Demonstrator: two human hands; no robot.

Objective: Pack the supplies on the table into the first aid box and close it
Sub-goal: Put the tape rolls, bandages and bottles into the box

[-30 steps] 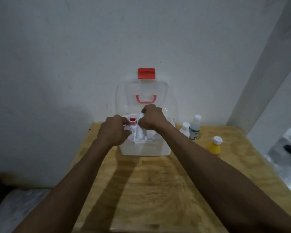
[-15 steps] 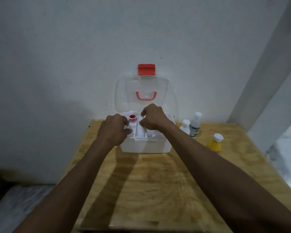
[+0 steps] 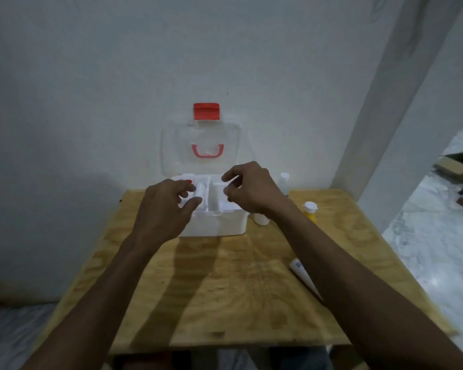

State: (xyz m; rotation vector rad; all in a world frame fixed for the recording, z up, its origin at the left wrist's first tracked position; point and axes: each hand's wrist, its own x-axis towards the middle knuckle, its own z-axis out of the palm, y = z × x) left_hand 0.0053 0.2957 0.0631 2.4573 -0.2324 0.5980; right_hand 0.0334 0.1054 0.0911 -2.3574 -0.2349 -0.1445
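Hovering over the open box (image 3: 214, 222) at the table's (image 3: 225, 289) far edge, the left hand (image 3: 169, 206) and right hand (image 3: 251, 190) both show loosely spread, empty fingers. Bottles (image 3: 311, 211) just right of the box and a tube (image 3: 304, 276) nearer remain unpacked; a careless right forearm could knock them off.

plywood table (image 3: 225, 289); white wall (image 3: 91, 89); marble floor (image 3: 433, 249)

Two bare forearms enter from the lower frame edge. No sleeves, gloves, watches or rings are visible. Left hand (image 3: 169, 202) and right hand (image 3: 251, 189) each show uncovered fingers.
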